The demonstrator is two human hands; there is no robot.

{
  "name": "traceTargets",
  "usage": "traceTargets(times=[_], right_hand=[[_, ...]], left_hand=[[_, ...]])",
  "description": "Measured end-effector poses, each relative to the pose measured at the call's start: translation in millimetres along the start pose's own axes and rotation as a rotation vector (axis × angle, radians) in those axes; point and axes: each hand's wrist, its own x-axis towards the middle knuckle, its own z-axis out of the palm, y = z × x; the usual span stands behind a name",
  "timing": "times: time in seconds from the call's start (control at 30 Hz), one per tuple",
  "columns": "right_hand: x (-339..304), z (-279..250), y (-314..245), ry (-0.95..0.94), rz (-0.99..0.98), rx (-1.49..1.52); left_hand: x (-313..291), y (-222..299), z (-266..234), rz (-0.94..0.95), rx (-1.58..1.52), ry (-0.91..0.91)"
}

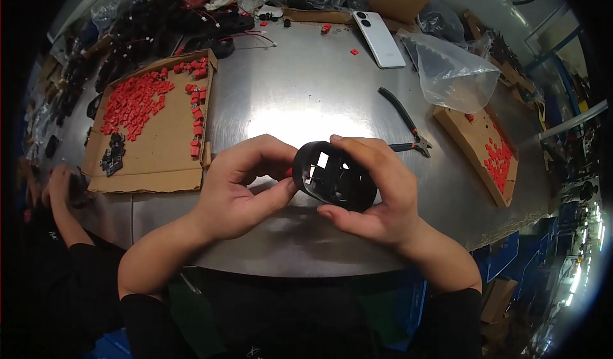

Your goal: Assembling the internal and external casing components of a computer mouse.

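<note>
In front of me, a black oval plastic housing (353, 191) with square openings is held tilted above the metal table. My right hand (391, 196) is closed around its right side, thumb below and fingers over the top. On the other side my left hand (237, 190) pinches a small red part (289, 172) against the housing's left rim. Most of that red part is hidden by the fingers. A pair of cutting pliers (402, 117) with black handles lies just beyond my right hand, its jaws pointing right.
At left stands a cardboard tray (153, 174) with many red pieces and some black ones. Another cardboard tray (469, 145) with red pieces is at right, near a clear plastic bag (456, 71). A white phone (381, 39) lies at the back. Another person's hand (59, 183) shows far left.
</note>
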Motion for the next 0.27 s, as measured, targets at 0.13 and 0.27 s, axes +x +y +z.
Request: traceTargets(times=[0.13,0.27], right_hand=[[0.4,-4.2,-3.6,0.061,0.026,0.047],[-2.7,-1.5,-0.9,-0.002,-0.024,0.016]], left_hand=[[-1.1,0.3,-5.0,0.056,0.166,0.014],[-1.3,-1.3,-3.9,0.066,0.077,0.024]])
